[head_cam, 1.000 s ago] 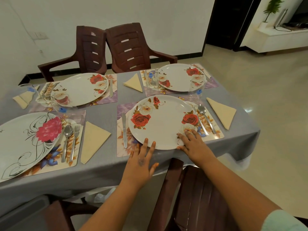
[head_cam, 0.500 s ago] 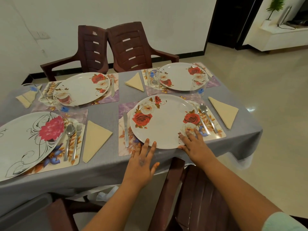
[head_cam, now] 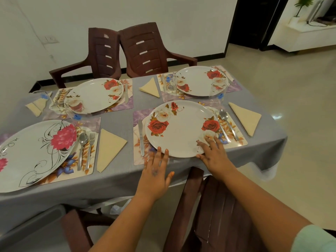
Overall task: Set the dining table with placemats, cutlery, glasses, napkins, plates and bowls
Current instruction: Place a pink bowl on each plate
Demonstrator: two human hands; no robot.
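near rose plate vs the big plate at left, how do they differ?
Print: the rose plate carries red and white roses; the left plate has one pink flower with thin black swirls. Framing: the rose plate shows whole, the left plate is cut off by the frame edge. Contact: the left hand and right hand touch the rose plate's near rim; nothing touches the left plate. Both are white and lie on placemats.

Tablecloth point(head_cam: 118, 180): grey woven cloth, matt. Near plate point(head_cam: 180, 130): white, smooth, soft sheen, printed roses. Placemat point(head_cam: 236, 140) beneath: stiff, glossy printed sheet. Knife point(head_cam: 141, 139), fork point(head_cam: 222, 128), spoon point(head_cam: 225, 119): polished metal, reflective. Napkin point(head_cam: 246, 118): cream, matt, folded; cloth or paper cannot be told. Chairs point(head_cam: 145, 50): brown moulded plastic, dull sheen. Floor point(head_cam: 291, 84): pale, glossy tile.
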